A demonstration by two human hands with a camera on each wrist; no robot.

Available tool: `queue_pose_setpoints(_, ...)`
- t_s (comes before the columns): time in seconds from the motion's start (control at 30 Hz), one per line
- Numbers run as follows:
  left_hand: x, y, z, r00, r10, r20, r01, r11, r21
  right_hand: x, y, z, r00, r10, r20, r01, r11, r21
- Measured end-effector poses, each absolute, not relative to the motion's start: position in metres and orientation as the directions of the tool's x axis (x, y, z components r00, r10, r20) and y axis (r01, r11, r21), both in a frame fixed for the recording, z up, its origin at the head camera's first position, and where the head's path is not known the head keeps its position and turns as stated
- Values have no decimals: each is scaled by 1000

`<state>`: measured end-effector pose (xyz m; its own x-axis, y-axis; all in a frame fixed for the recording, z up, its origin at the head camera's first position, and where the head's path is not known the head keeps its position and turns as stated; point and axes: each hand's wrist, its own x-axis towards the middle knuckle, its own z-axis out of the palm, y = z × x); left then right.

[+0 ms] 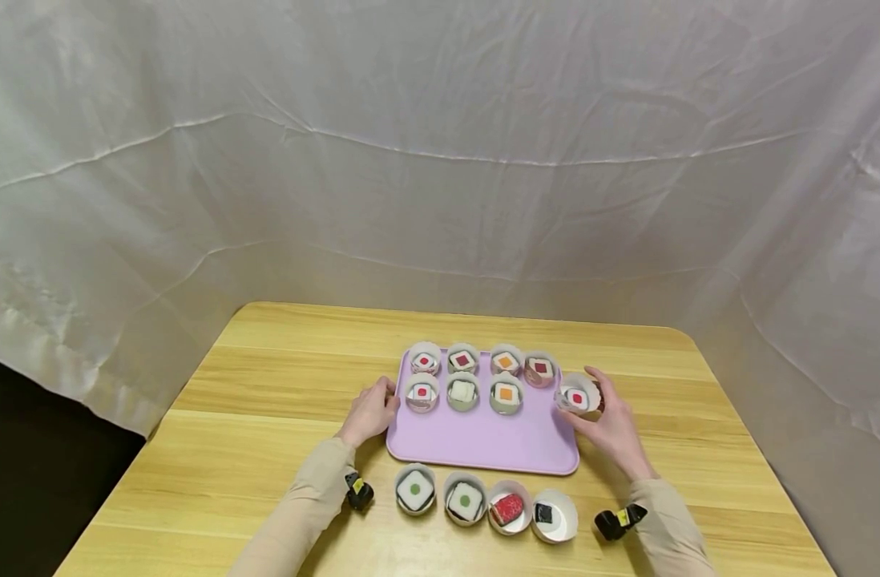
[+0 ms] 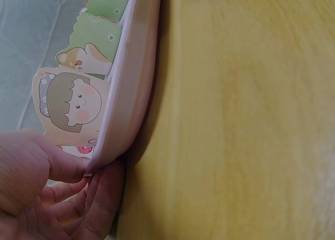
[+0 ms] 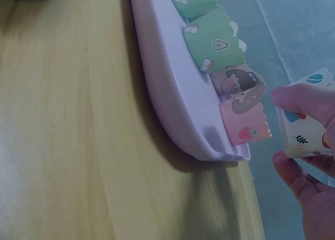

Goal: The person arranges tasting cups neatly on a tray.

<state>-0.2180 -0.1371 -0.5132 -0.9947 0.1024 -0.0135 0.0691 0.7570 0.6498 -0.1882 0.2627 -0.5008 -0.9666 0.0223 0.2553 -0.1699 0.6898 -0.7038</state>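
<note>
My left hand (image 1: 371, 410) grips the left rim of a lilac tray (image 1: 476, 445). In the left wrist view its thumb lies over the rim, with the other fingers (image 2: 104, 198) below it. Just over the tray's right edge, my right hand (image 1: 616, 425) holds a paper baking cup (image 1: 577, 394) between thumb and fingers. Inside that cup is a white toy sushi piece with a red centre. The right wrist view shows the cup's white printed side (image 3: 306, 138), raised beside the tray. Several similar filled cups stand in two rows on the tray, among them a pink-sided one (image 3: 246, 122).
In front of the tray, on the wooden table (image 1: 267, 449), stand two cups with green-centred pieces (image 1: 415, 490), a cup with a red piece (image 1: 508, 509) and a white cup with a small black piece (image 1: 555, 517). A pale curtain (image 1: 440, 200) hangs around the table.
</note>
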Motion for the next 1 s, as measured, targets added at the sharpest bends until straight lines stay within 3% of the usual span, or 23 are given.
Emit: queue_pose_setpoints(1.0, -217, -136, -511, -995, 96, -26, 56, 752, 657, -204, 247, -504, -967, -121, 222, -238, 730, -641)
